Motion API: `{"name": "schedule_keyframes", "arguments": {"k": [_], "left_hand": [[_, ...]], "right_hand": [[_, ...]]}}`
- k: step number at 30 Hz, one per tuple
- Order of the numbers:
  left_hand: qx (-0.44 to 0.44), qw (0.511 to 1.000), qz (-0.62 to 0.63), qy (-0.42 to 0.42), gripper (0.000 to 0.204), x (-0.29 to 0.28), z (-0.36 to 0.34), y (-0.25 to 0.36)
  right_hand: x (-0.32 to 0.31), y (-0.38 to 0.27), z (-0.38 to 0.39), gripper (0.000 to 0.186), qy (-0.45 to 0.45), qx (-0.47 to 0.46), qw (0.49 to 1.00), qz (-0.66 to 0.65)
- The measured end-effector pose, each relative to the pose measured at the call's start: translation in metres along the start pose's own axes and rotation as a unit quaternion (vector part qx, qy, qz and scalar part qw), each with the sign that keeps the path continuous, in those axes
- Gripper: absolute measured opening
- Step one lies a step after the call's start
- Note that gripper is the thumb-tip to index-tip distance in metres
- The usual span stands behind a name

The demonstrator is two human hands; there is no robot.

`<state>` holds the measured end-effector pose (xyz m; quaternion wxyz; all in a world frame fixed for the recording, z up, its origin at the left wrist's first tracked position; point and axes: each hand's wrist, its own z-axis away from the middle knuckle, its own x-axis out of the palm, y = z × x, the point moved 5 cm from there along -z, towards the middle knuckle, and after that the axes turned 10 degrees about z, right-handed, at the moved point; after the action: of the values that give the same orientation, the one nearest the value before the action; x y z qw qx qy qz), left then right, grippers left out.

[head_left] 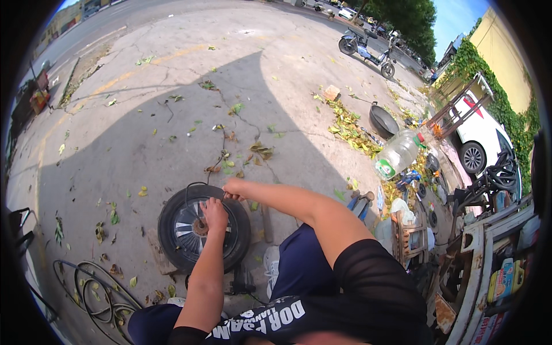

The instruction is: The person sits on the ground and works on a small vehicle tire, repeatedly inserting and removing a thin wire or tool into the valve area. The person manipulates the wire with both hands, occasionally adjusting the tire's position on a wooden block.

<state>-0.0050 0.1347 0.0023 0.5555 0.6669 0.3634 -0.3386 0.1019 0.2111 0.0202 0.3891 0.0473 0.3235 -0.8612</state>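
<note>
A wheel (168, 234) with a black tyre, pale spokes and a rusty hub (200, 227) lies flat before me. My left hand (214, 215) is over the right part of its rim, fingers bent and closed near the tyre's inner edge. Just beyond, at the tyre's far right edge, my right hand (234, 188) is closed in a pinch. What either hand grips is hidden or too small to make out. A black cable (190, 188) loops over the far side of the wheel.
Under the wheel shows a wooden board (162, 253). Coiled hose (95, 293) lies at lower left. To the right are a large plastic bottle (398, 154), a black basin (383, 119), hand tools (362, 204) and a rusty metal frame (474, 253). Farther off stands a scooter (371, 53).
</note>
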Motion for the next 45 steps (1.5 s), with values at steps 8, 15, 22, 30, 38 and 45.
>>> {"name": "schedule_keyframes", "arguments": {"k": [8, 15, 22, 30, 38, 45], "left_hand": [[0.001, 1.000, 0.015, 0.001, 0.018, -0.004, -0.002, -0.004], [0.013, 1.000, 0.004, -0.003, 0.018, -0.003, 0.000, 0.004], [0.015, 1.000, 0.016, -0.002, 0.017, -0.005, 0.001, 0.005], [0.035, 0.998, 0.029, 0.032, 0.021, 0.004, 0.000, -0.001], [0.010, 1.000, 0.028, 0.000, 0.030, 0.002, 0.000, -0.002], [0.006, 0.998, 0.058, 0.019, 0.029, -0.001, 0.001, 0.004]], "right_hand": [[0.013, -0.046, 0.080, 0.028, 0.266, -0.376, 0.688, 0.560], [0.016, -0.039, 0.072, 0.016, 0.258, -0.331, 0.690, 0.589], [0.012, -0.018, 0.030, 0.023, 0.103, -0.086, 0.967, 0.218], [0.010, -0.032, 0.058, 0.032, 0.263, -0.311, 0.784, 0.468], [0.024, -0.055, 0.085, 0.013, 0.227, -0.381, 0.663, 0.603], [0.023, -0.047, 0.072, 0.018, 0.253, -0.388, 0.698, 0.546]]}}
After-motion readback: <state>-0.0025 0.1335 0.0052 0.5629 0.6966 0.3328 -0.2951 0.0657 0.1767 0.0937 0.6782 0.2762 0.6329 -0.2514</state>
